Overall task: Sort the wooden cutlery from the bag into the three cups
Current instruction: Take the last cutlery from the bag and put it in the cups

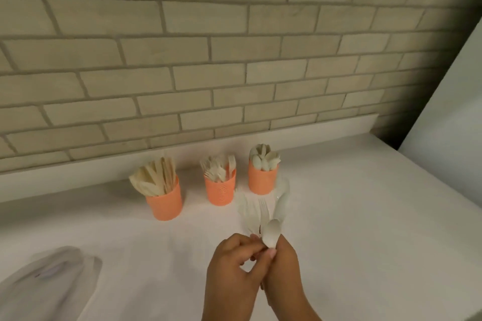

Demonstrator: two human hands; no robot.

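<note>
Cutlery bunch (264, 216) of forks and spoons gripped by left hand (234, 263) and right hand (283, 266); three filled orange cups (221, 191) behind, plastic bag (47, 281) at left, white bench (365, 216), brick wall (234, 47).

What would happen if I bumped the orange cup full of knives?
It might tip fairly easily: the knives stick up well above the left cup's rim and lean to one side, so it looks top-heavy. It also looks like light plastic, so a gentle push would probably slide it on the smooth white counter.
</note>
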